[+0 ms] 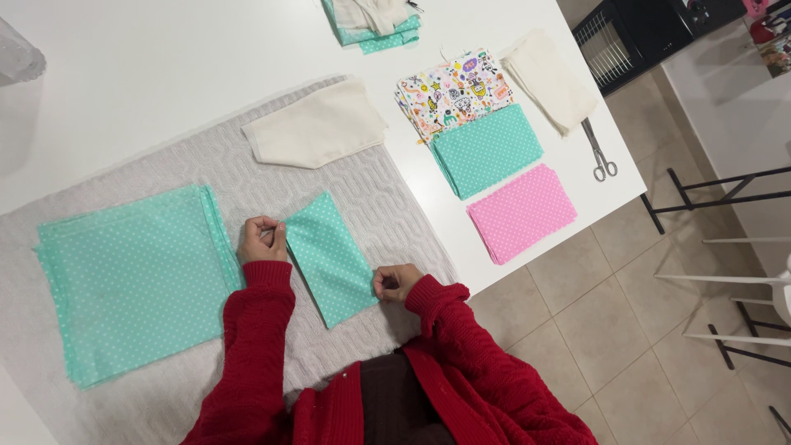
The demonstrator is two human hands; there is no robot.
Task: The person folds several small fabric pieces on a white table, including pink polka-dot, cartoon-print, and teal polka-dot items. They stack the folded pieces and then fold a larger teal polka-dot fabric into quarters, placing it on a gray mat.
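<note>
A small folded teal cloth with white dots [331, 257] lies on a grey textured mat [387, 198]. My left hand [262, 241] pinches its far left corner. My right hand [395, 282] pinches its near right edge. Both arms wear red knitted sleeves. A larger stack of the same teal dotted fabric [132, 280] lies to the left on the mat. A cream folded piece of cloth [317, 130] rests at the mat's far edge.
On the white table [165, 58] to the right lie a cartoon-print fabric [449, 91], a teal dotted piece [488, 150], a pink dotted piece [521, 213], a cream cloth [550, 81] and scissors [600, 155]. More folded fabric [375, 25] sits at the far edge. Chair frames stand on the tiled floor.
</note>
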